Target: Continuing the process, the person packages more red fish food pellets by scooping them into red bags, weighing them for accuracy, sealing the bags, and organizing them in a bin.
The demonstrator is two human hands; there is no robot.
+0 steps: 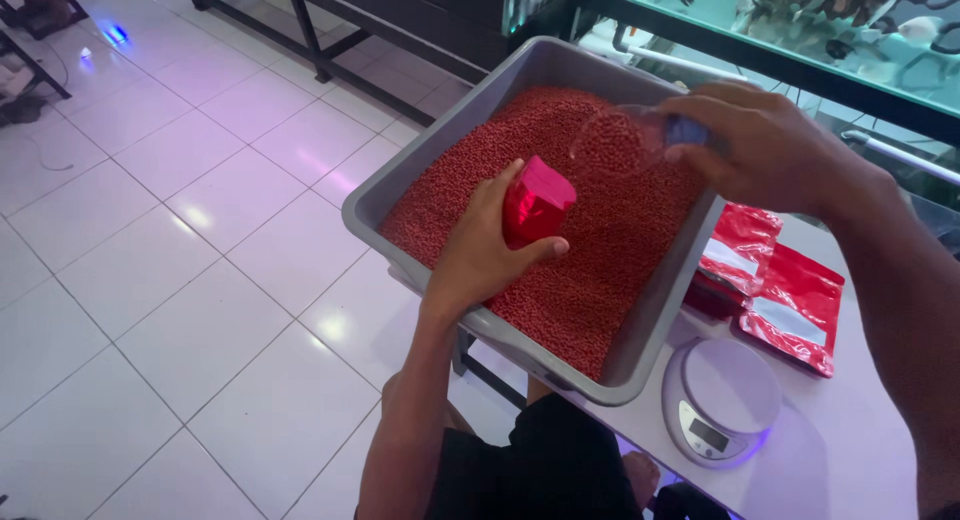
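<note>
A grey plastic tub (640,350) rests on my lap and the table edge, filled with small red pellets (610,230). My left hand (480,255) grips a shiny red pouch (537,202) upright over the pellets. My right hand (770,145) holds a clear plastic scoop (620,140) loaded with pellets, just right of and above the pouch's mouth.
Flat red pouches (790,300) with white panels lie on the white table to the right. A round white kitchen scale (720,400) sits below them. A glass aquarium (800,20) stands behind the tub. White tiled floor (180,230) spreads to the left, with dark furniture legs at the back.
</note>
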